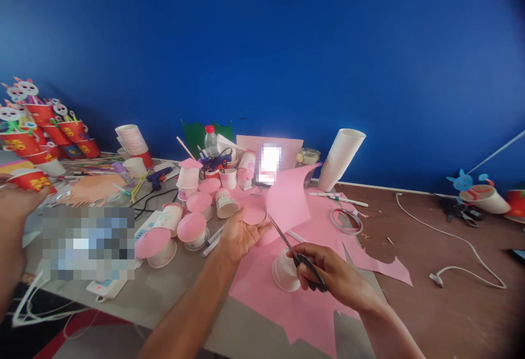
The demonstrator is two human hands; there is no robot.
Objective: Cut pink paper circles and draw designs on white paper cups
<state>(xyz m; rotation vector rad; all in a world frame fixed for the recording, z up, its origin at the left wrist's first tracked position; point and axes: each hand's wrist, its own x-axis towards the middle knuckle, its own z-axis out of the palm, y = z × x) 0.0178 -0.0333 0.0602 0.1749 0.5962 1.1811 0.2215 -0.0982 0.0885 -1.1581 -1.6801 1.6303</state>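
My left hand holds up a sheet of pink paper, palm upward, fingers under its lower edge. My right hand grips black-handled scissors whose blades point up and left into the paper's edge. Below the scissors an upturned white paper cup stands on a large cut pink sheet lying on the table. Several white cups capped with pink paper discs stand to the left of my left hand.
A tall stack of white cups leans at the back, a shorter stack at the left. Red decorated cups, a glue gun, a water bottle, a tape ring and a white cable lie around. Another person's arm shows at the left.
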